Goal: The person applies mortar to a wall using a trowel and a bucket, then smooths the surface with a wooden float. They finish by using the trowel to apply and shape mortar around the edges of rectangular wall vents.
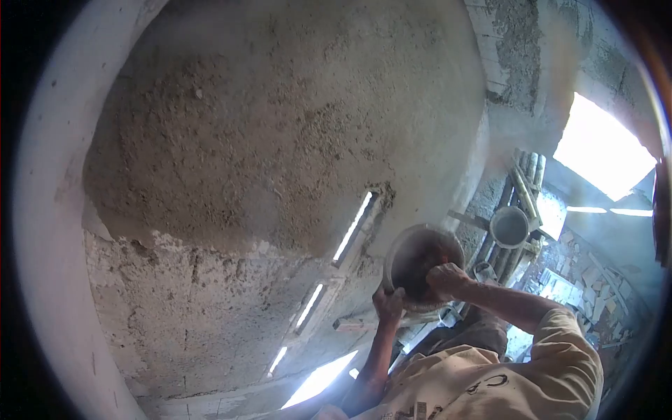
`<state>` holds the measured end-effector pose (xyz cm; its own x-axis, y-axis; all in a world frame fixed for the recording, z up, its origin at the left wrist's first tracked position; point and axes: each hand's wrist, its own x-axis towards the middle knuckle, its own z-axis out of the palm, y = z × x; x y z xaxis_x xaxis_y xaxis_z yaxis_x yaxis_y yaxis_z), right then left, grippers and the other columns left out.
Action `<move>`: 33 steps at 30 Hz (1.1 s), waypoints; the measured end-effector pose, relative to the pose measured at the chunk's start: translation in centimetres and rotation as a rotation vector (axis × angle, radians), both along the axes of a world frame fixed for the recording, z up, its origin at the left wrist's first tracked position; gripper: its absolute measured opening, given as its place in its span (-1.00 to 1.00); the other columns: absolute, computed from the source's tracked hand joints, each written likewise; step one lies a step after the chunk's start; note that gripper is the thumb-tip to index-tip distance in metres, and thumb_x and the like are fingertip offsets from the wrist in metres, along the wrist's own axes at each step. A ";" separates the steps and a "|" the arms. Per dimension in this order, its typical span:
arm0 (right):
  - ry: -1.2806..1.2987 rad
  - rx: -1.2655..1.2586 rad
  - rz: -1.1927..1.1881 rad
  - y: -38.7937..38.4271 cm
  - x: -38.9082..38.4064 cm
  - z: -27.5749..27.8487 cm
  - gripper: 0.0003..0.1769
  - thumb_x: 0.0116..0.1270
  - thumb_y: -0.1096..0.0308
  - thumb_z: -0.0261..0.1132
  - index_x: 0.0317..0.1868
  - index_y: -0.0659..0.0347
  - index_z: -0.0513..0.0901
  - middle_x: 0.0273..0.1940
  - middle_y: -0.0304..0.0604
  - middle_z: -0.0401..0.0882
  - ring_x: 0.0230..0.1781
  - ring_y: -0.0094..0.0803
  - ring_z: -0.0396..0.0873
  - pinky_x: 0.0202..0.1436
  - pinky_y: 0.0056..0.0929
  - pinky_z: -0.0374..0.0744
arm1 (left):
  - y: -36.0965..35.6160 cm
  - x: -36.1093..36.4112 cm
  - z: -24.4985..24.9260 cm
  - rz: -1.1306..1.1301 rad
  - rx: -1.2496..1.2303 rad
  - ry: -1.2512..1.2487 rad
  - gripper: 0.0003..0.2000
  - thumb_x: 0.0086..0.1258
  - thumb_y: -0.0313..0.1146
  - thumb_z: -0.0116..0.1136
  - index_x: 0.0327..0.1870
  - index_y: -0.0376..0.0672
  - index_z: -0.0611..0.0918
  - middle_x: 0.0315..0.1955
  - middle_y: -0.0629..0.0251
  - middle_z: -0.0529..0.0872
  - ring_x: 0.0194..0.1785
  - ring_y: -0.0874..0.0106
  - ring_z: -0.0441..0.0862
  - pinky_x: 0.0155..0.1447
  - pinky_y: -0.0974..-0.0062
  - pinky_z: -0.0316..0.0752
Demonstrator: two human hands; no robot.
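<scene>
A round bucket (399,260) is tilted in front of my body, its dark inside facing the camera. My left hand (388,304) grips its lower left rim. At the right side of the opening, my right hand (446,281) is closed with its fingers over the inside of the bucket. Something small and reddish shows by these fingers, too blurred to name. What lies at the bottom of the bucket is dark and hard to make out. Beyond the bucket rises a wall (280,133) coated with rough, damp-looking grey-brown plaster.
A second round bucket (509,227) stands on scaffold poles (532,182) to my right. Rubble and broken pieces (598,287) lie on the floor below. Narrow slots (353,225) in the wall let light through. Paler, rough wall (175,315) shows under the plaster's lower edge.
</scene>
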<state>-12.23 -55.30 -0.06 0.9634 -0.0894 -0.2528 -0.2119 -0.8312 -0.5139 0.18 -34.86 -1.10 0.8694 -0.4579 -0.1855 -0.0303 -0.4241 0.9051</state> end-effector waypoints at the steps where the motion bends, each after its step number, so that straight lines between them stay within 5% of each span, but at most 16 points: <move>1: 0.076 0.050 0.068 0.1 -1.3 1.8 -0.80 0.26 0.38 0.35 -0.18 0.21 0.85 -0.17 0.04 0.84 -0.09 -0.08 0.84 -0.02 -0.09 0.77 | 0.0 -0.3 0.2 0.001 0.036 -0.025 -0.72 0.16 -0.48 0.27 -0.08 -0.32 0.69 -0.36 0.38 0.67 -0.29 0.50 0.59 -0.18 0.43 0.50; 3: 0.117 0.015 0.122 -0.4 -3.2 4.1 -0.80 0.27 0.40 0.34 -0.18 0.23 0.85 -0.19 0.08 0.83 -0.15 -0.04 0.84 -0.09 -0.10 0.78 | -1.3 -0.6 1.8 -0.011 0.101 -0.087 -0.69 0.11 -0.45 0.31 -0.11 -0.38 0.67 -0.41 0.32 0.69 -0.35 0.50 0.55 -0.22 0.42 0.49; 6: -0.127 -0.020 -0.279 -0.4 -4.0 3.7 -0.81 0.25 0.42 0.34 -0.21 0.28 0.84 -0.23 0.11 0.82 -0.22 -0.02 0.84 -0.16 -0.11 0.78 | -2.5 -2.0 6.0 -0.162 0.029 -0.157 -0.64 0.14 -0.42 0.30 -0.02 -0.37 0.70 -0.47 0.32 0.66 -0.37 0.50 0.52 -0.23 0.39 0.49; 10: -0.017 0.066 -0.095 1.9 -5.9 2.3 -0.60 0.28 0.38 0.32 0.09 0.40 0.73 -0.37 0.17 0.77 -0.32 -0.02 0.83 -0.31 -0.11 0.74 | -2.9 -2.1 4.1 -0.113 0.133 -0.174 -0.56 0.23 -0.39 0.21 0.16 -0.34 0.68 -0.48 0.25 0.67 -0.37 0.43 0.59 -0.21 0.34 0.53; 12: -0.130 -0.191 -0.247 1.6 -5.4 2.2 -0.58 0.38 0.37 0.25 0.19 0.39 0.67 -0.40 0.11 0.74 -0.41 -0.05 0.79 -0.35 -0.13 0.73 | -3.8 -2.9 6.9 -0.084 0.169 -0.178 -0.68 0.20 -0.38 0.26 -0.06 -0.37 0.71 -0.41 0.20 0.73 -0.29 0.35 0.67 -0.15 0.31 0.55; 14: -0.184 -0.158 -0.188 -1.7 -5.1 -1.4 -0.70 0.40 0.40 0.26 0.07 0.33 0.70 -0.29 0.02 0.73 -0.33 -0.11 0.73 -0.27 -0.16 0.68 | -3.4 -2.9 6.3 -0.141 0.101 -0.319 -0.73 0.23 -0.37 0.27 -0.12 -0.38 0.70 -0.42 0.22 0.71 -0.33 0.41 0.61 -0.20 0.35 0.51; 16: -0.142 -0.094 0.113 -4.2 -5.7 0.4 -0.79 0.39 0.45 0.32 0.01 0.26 0.70 -0.04 -0.04 0.75 0.01 -0.13 0.73 0.07 -0.20 0.69 | -3.1 -3.3 8.0 -0.164 0.088 -0.229 -0.74 0.27 -0.36 0.28 -0.12 -0.37 0.71 -0.41 0.30 0.70 -0.35 0.51 0.54 -0.24 0.43 0.46; 18: 0.098 0.904 -0.433 -2.1 -7.0 5.8 -0.78 0.43 0.41 0.33 0.04 0.24 0.71 0.07 -0.07 0.73 0.14 -0.13 0.69 0.23 -0.21 0.63 | -3.2 -4.3 10.0 -0.230 -0.047 -0.097 -0.72 0.31 -0.37 0.31 -0.05 -0.36 0.71 -0.38 0.38 0.68 -0.36 0.58 0.49 -0.26 0.52 0.42; 20: -0.173 0.953 -0.482 -1.0 -8.4 5.8 -0.77 0.45 0.38 0.34 0.06 0.25 0.71 0.09 -0.08 0.74 0.15 -0.11 0.68 0.25 -0.20 0.63 | -3.0 -4.5 10.6 -0.332 -0.187 -0.067 -0.69 0.32 -0.43 0.30 0.06 -0.36 0.68 -0.30 0.41 0.68 -0.33 0.61 0.50 -0.23 0.56 0.42; 21: -0.515 0.491 -0.211 -0.7 -9.1 3.9 -0.76 0.45 0.38 0.34 0.07 0.27 0.71 0.06 -0.08 0.75 0.10 -0.09 0.71 0.20 -0.18 0.66 | -2.7 -4.3 10.3 -0.356 -0.225 -0.050 -0.66 0.33 -0.48 0.28 0.11 -0.36 0.67 -0.24 0.40 0.68 -0.30 0.61 0.51 -0.20 0.57 0.43; 23: -0.741 0.167 0.016 0.9 -9.1 -0.2 -0.67 0.42 0.30 0.36 0.11 0.26 0.71 -0.04 -0.10 0.75 -0.04 -0.13 0.73 0.05 -0.22 0.69 | -1.4 -3.2 7.7 -0.298 -0.155 -0.021 -0.59 0.33 -0.64 0.17 0.24 -0.39 0.61 -0.02 0.31 0.71 -0.17 0.58 0.59 -0.06 0.54 0.51; 26: -0.700 0.465 -0.100 4.0 -7.9 -3.0 -0.52 0.35 0.13 0.38 0.18 0.23 0.71 -0.17 -0.14 0.74 -0.19 -0.28 0.72 -0.12 -0.33 0.70 | -1.5 -3.2 7.3 -0.154 -0.349 0.081 -0.56 0.33 -0.51 0.31 0.25 -0.31 0.61 -0.07 0.38 0.73 -0.10 0.56 0.62 0.01 0.54 0.52; 28: -0.924 0.447 -0.073 3.9 -8.1 0.2 -0.54 0.38 0.14 0.36 0.18 0.23 0.70 -0.14 -0.13 0.74 -0.12 -0.27 0.72 -0.07 -0.32 0.70 | -0.2 -2.1 5.6 -0.125 -0.386 0.184 -0.55 0.34 -0.53 0.28 0.28 -0.28 0.59 0.05 0.32 0.72 0.03 0.50 0.63 0.12 0.48 0.54; 30: -0.398 1.084 -0.334 4.8 -9.2 4.0 -0.57 0.50 0.11 0.31 0.14 0.29 0.72 -0.29 -0.14 0.68 -0.28 -0.36 0.69 -0.30 -0.41 0.65 | 1.4 -2.3 4.7 -0.042 -0.362 0.300 -0.53 0.34 -0.55 0.26 0.31 -0.26 0.57 0.12 0.29 0.70 0.10 0.45 0.65 0.18 0.44 0.56; 33: -0.133 1.883 -0.618 5.2 -6.9 6.6 -0.58 0.59 0.10 0.25 0.10 0.33 0.72 -0.41 -0.17 0.60 -0.48 -0.48 0.59 -0.54 -0.51 0.50 | 0.7 -2.1 5.9 0.159 -0.349 0.442 -0.49 0.33 -0.57 0.24 0.35 -0.22 0.54 0.11 0.27 0.69 0.05 0.40 0.69 0.12 0.41 0.61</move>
